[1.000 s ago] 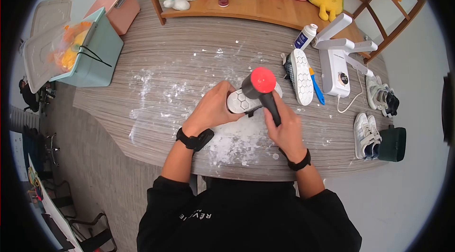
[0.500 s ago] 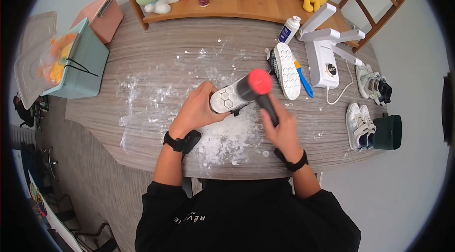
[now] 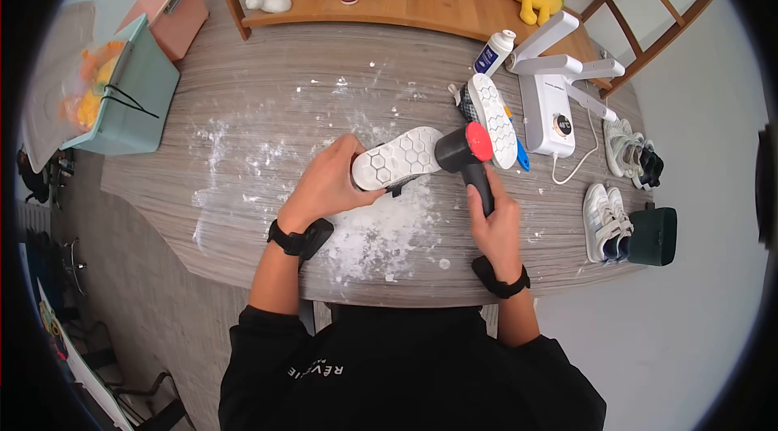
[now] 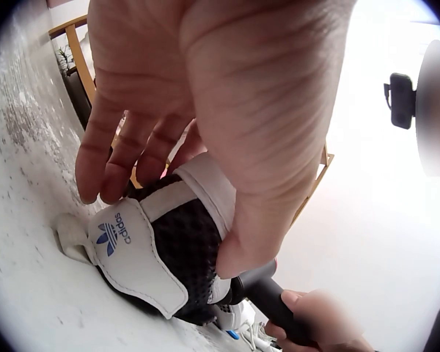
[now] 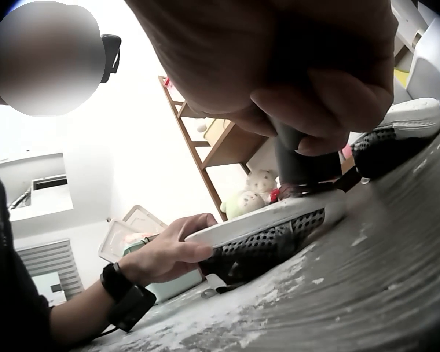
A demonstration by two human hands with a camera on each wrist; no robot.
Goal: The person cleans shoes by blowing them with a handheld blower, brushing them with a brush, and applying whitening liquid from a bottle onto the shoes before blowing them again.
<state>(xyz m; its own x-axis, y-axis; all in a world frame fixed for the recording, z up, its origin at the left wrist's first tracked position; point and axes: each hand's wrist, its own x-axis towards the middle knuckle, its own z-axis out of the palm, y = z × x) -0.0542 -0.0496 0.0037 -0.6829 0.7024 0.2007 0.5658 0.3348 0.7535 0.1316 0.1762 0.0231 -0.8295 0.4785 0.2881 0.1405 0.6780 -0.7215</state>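
My left hand (image 3: 324, 180) holds a shoe (image 3: 397, 158) upside down by its left end, thumb on one side and fingers on the other. Its white sole with hexagon tread faces up. In the left wrist view, the shoe's white adidas strap (image 4: 136, 257) and dark mesh upper show. My right hand (image 3: 498, 224) grips the handle of a black handheld tool (image 3: 454, 150) with a barrel-shaped head and a red end. The barrel stands against the right end of the sole. Farther right lies the matching shoe (image 3: 494, 119), sole up.
White powder (image 3: 373, 236) is scattered over the wood-grain table. A blue-handled brush (image 3: 523, 157), a white bottle (image 3: 494, 52) and a white shoe dryer (image 3: 547, 115) stand right. Pale shoes (image 3: 604, 224) sit by a dark green box (image 3: 653, 236). Storage bins (image 3: 138, 99) stand left; plush toys fill the shelf (image 3: 389, 14).
The right hand has moved the black tool from the middle of the sole to its right end, uncovering more tread. The left hand keeps its hold on the shoe. The head view has shifted.
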